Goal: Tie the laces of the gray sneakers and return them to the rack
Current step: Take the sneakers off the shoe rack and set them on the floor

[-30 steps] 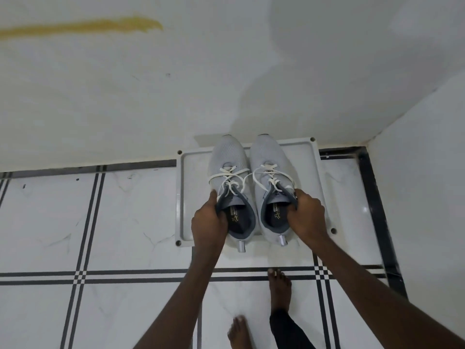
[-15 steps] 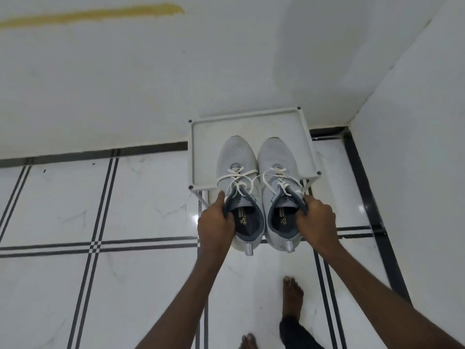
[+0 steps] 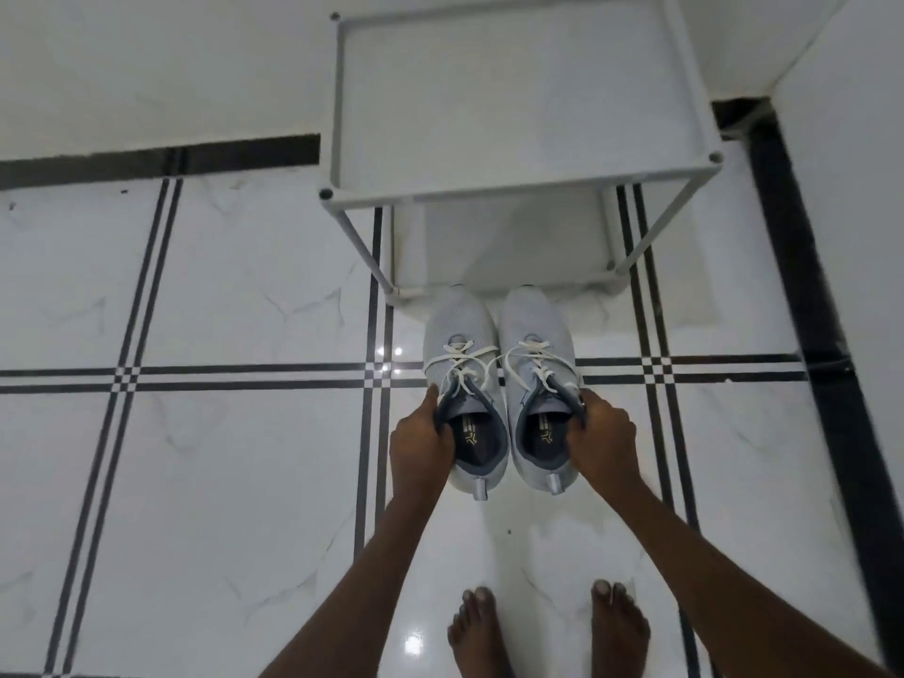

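Observation:
Two gray sneakers with white laces sit side by side, toes pointing toward the rack. My left hand (image 3: 421, 445) grips the collar of the left sneaker (image 3: 462, 335). My right hand (image 3: 602, 440) grips the collar of the right sneaker (image 3: 535, 325). The laces lie loose across both tongues. The white shoe rack (image 3: 494, 193) stands against the wall just beyond the toes, with its top shelf bare. The sneakers are in front of the rack's lower shelf, low over the tiled floor; I cannot tell whether they touch it.
White marble floor tiles (image 3: 220, 482) with black double lines spread all around. My two bare feet (image 3: 548, 628) stand behind the sneakers. A white wall (image 3: 856, 188) with a black skirting closes the right side, and another wall runs along the back.
The sneakers have come off the rack's top shelf toward me and down in front of the rack. Both hands keep their grip on the collars.

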Action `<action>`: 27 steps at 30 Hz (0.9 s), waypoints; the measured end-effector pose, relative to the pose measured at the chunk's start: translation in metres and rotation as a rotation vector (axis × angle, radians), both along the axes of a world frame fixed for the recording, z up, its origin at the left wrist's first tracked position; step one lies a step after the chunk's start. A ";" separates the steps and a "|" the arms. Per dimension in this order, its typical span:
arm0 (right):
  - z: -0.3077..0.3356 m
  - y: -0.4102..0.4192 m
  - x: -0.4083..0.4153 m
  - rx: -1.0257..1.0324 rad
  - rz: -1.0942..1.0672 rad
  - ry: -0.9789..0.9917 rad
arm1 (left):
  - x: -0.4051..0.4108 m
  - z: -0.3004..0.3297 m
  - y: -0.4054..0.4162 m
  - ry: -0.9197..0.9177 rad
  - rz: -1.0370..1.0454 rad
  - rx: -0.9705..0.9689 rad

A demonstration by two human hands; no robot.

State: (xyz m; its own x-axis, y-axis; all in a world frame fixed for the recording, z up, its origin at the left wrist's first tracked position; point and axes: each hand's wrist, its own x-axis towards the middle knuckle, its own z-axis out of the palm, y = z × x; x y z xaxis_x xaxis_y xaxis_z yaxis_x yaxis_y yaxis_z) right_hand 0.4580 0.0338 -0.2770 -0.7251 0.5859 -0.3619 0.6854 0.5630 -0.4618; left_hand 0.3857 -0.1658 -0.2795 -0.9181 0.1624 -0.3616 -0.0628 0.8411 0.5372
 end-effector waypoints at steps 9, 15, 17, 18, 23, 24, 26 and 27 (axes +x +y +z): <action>-0.189 -0.009 -0.028 0.015 -0.007 -0.036 | -0.021 -0.199 -0.006 0.063 -0.015 -0.021; -0.227 -0.011 -0.049 0.011 0.021 -0.033 | -0.036 -0.240 -0.020 0.077 0.038 -0.028; -0.225 -0.014 -0.056 0.020 0.022 -0.033 | -0.038 -0.246 -0.029 0.081 0.083 -0.012; -0.221 -0.016 -0.060 0.044 0.002 -0.040 | -0.039 -0.247 -0.034 0.078 0.103 -0.005; -0.209 -0.057 -0.087 0.249 0.115 0.274 | -0.042 -0.249 -0.066 0.101 0.091 0.014; -0.209 -0.071 -0.095 0.217 0.176 0.358 | -0.043 -0.247 -0.071 0.105 0.087 0.010; -0.211 -0.098 -0.110 0.110 0.322 0.401 | -0.043 -0.243 -0.080 0.169 0.096 -0.004; -0.216 -0.107 -0.118 0.073 0.423 0.359 | -0.045 -0.240 -0.082 0.222 0.101 -0.004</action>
